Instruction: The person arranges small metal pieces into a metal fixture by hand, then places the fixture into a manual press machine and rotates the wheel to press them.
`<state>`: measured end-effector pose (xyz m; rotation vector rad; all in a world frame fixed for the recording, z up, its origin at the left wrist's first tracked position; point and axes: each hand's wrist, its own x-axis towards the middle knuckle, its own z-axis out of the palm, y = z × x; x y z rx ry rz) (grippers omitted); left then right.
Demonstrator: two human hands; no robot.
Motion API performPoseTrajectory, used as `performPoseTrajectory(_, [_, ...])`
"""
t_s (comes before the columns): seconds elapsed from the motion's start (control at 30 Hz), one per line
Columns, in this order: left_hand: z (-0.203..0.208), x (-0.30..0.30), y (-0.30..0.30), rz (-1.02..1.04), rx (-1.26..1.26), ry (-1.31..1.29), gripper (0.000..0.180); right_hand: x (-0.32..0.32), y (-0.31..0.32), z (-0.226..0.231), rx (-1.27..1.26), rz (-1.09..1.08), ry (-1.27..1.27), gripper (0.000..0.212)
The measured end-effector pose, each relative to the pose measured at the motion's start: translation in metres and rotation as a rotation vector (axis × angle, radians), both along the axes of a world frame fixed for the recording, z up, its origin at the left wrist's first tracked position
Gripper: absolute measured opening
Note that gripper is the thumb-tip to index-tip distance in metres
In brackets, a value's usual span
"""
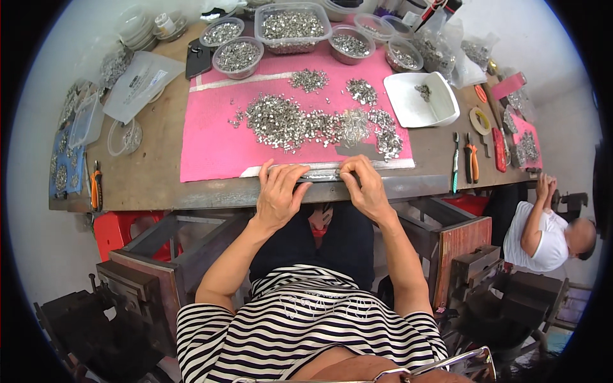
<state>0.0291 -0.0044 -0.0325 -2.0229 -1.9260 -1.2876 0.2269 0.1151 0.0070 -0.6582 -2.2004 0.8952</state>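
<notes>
At the table's front edge a narrow silvery metal strip [322,174] lies between my hands. My left hand [279,195] curls over its left end, with the fingers on top and the thumb below. The right end is under my right hand [365,185], whose thumb and forefinger are pinched together; anything tiny between them is hidden. Just beyond lies a pink mat [214,137] with a large heap of small silvery metal pieces [278,121]. To the heap's right are thin pin-like pieces [353,127] and a pile of small metal parts [387,137].
Metal pieces fill a clear square tub [294,29] and round tubs [238,57] at the back. A white tray [440,96] stands right, near orange-handled pliers [471,159], a toothbrush [455,163] and a tape roll [479,121]. Another person [539,233] sits far right.
</notes>
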Motion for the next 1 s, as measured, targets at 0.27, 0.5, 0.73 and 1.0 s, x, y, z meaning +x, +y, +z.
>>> performPoseTrajectory(0.27, [0.001,-0.001,0.001,-0.001,0.004,-0.003,0.044,-0.005,0.002,0.001,0.067,0.006,-0.037,0.011])
performPoseTrajectory(0.5, [0.005,-0.002,0.000,0.013,-0.002,-0.013,0.043,-0.009,0.000,0.005,0.434,0.009,-0.127,0.014])
performPoseTrajectory(0.73, [0.017,-0.005,-0.006,0.001,-0.014,-0.146,0.040,-0.002,-0.005,0.008,0.428,0.012,-0.113,0.016])
performPoseTrajectory(1.0, [0.033,-0.138,0.025,0.355,0.069,0.164,0.020,0.008,0.001,-0.018,0.006,-0.213,0.125,0.009])
